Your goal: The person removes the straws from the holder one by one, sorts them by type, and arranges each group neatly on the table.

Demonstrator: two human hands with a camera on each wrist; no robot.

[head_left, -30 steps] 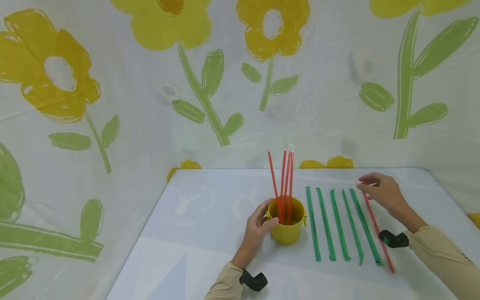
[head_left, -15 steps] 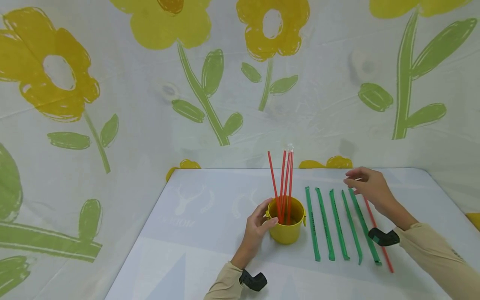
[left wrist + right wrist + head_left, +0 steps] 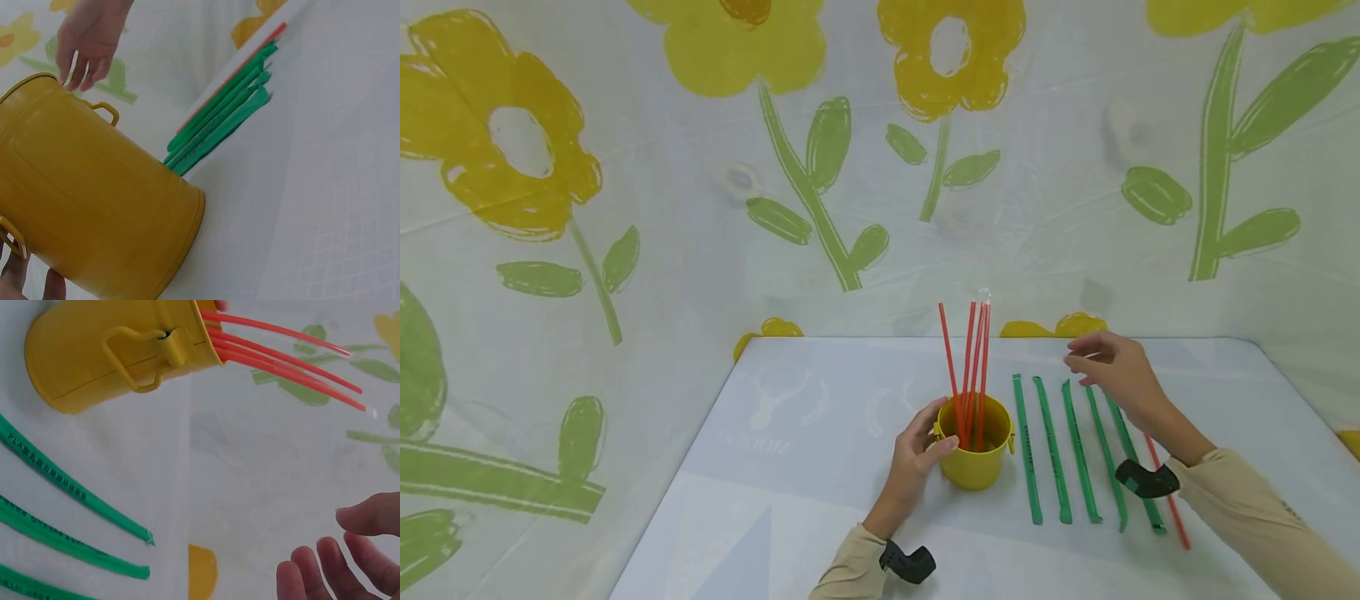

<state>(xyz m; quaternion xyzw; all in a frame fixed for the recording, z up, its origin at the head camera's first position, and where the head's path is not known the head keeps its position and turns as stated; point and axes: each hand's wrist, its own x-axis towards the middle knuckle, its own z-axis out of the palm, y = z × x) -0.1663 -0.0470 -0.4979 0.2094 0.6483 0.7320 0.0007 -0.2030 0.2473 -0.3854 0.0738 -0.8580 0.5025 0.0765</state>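
My left hand (image 3: 910, 462) grips a small yellow bucket (image 3: 973, 473) by its near-left side, thumb at the rim. Several red straws (image 3: 947, 342) stand in the bucket, leaning slightly; clear film shows at the tops of some. My right hand (image 3: 1122, 375) holds nothing, its fingers loosely bent and apart in the right wrist view. It hovers over the far ends of several straws in green paper wrappers (image 3: 1051, 450), which lie side by side right of the bucket. Beyond them lies one red straw (image 3: 1178, 521), partly hidden by the right forearm.
The white table (image 3: 820, 533) carries a faint printed pattern. A white curtain (image 3: 1045, 233) with yellow flowers hangs behind it and along the left. The bucket has small side handles (image 3: 128, 369). Each wrist wears a black camera mount (image 3: 908, 562).
My right hand has moved left, away from the lone red straw's far end and over the green-wrapped straws. The left hand and the bucket stay in place.
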